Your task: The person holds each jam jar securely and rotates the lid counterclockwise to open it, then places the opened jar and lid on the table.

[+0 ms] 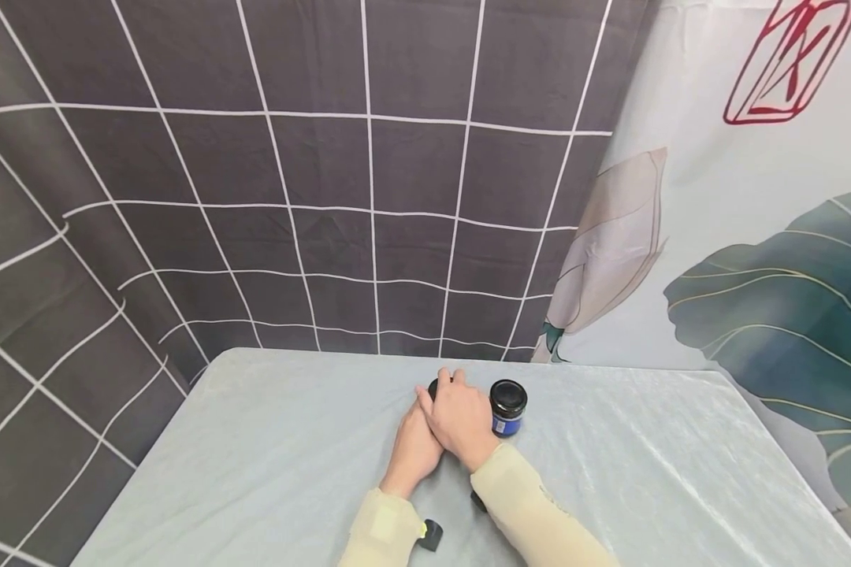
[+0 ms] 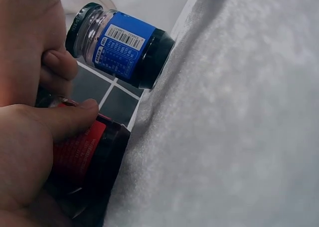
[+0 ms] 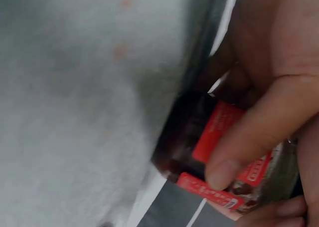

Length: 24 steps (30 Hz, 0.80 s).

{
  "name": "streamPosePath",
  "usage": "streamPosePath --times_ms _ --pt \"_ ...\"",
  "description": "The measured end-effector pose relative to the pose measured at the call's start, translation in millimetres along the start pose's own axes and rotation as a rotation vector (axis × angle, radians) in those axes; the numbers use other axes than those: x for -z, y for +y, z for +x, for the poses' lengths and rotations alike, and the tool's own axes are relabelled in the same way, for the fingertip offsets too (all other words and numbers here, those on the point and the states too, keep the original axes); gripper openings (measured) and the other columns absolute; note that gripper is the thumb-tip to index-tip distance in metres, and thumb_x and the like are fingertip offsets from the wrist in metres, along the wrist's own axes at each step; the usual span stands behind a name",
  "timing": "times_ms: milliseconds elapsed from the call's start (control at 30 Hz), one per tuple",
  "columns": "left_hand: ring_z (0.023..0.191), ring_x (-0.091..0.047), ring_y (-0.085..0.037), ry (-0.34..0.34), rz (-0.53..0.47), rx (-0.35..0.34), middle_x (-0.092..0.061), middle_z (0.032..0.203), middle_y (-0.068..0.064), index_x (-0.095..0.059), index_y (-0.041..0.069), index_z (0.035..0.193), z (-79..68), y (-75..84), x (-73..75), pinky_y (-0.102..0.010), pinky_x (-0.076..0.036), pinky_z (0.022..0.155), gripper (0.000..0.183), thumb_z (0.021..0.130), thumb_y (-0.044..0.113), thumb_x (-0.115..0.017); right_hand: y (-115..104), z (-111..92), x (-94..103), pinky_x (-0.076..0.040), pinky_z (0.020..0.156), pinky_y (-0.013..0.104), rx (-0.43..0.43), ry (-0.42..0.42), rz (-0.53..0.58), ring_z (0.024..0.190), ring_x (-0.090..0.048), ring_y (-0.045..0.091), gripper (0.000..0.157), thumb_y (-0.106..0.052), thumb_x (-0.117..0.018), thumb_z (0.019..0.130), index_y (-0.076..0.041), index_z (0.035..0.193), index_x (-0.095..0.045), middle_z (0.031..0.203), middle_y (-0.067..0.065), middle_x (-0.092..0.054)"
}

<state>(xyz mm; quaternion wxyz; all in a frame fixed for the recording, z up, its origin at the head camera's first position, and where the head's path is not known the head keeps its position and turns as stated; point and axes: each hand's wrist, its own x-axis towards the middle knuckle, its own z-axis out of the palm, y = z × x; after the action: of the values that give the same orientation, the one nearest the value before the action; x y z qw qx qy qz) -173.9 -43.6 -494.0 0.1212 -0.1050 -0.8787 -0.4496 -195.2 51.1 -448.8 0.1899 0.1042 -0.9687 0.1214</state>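
1. One hand, the left [image 1: 413, 450], comes in low over the pale, cloth-covered counter [image 1: 276, 441] and holds a red-labelled jar [image 2: 82, 154]. Its thumb lies along the label; I take this side grip to be for keeping the body steady.

2. That red-labelled jar is near the far edge of the counter, mostly hidden from above by the hands. It looks upright, its base against the cloth, which would let the counter bear any push from above. Only a sliver of its dark lid [image 1: 434, 388] shows beyond the fingers.

3. The right hand [image 1: 463, 413] crosses over the left, fingers curled round the jar's top. With one hand on the body and one on the top, the hold seems suited to bracing against a twist or a press, though I can't tell which way any force goes.

4. A blue-labelled jar [image 1: 508, 407] stands upright just beside the right hand, its black lid on, neither hand gripping it. The spot looks handy: within easy reach, yet outside the crossed wrists.
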Motion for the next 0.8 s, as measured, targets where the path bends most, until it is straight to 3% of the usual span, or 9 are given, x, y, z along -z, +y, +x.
streamPosePath --times_ms 233,467,800 --pt "0.119 -0.061 -0.036 -0.003 -0.031 0.022 -0.065 0.126 -0.019 -0.054 -0.006 0.136 1.5 -4.7 0.5 -0.049 -0.047 0.101 0.045 0.097 0.015 -0.061 6 -1 -9.7 -0.047 0.043 0.044 0.086 0.126 -0.048 0.046 -0.057 0.032 0.038 -0.038 -0.060 0.095 -0.001 0.092 -0.059 0.077 0.014 -0.057" --pt "0.126 -0.057 -0.034 -0.069 -0.049 0.043 -0.061 0.134 -0.021 -0.044 -0.009 0.144 4.1 -7.6 3.8 -0.047 -0.045 0.105 0.058 0.095 0.014 -0.063 8 0 -14.1 -0.043 0.038 0.041 0.145 0.208 -0.100 0.041 -0.052 0.029 0.035 -0.035 -0.061 0.094 -0.002 0.083 -0.055 0.072 0.012 -0.052" --pt "0.119 -0.061 -0.036 -0.115 0.017 -0.016 -0.063 0.130 -0.022 -0.050 -0.011 0.139 4.4 -8.9 6.5 -0.048 -0.047 0.101 0.054 0.091 0.010 -0.065 11 0 -11.0 -0.044 0.037 0.041 0.192 0.171 -0.117 0.043 -0.053 0.028 0.034 -0.033 -0.060 0.094 -0.002 0.081 -0.052 0.069 0.010 -0.048"
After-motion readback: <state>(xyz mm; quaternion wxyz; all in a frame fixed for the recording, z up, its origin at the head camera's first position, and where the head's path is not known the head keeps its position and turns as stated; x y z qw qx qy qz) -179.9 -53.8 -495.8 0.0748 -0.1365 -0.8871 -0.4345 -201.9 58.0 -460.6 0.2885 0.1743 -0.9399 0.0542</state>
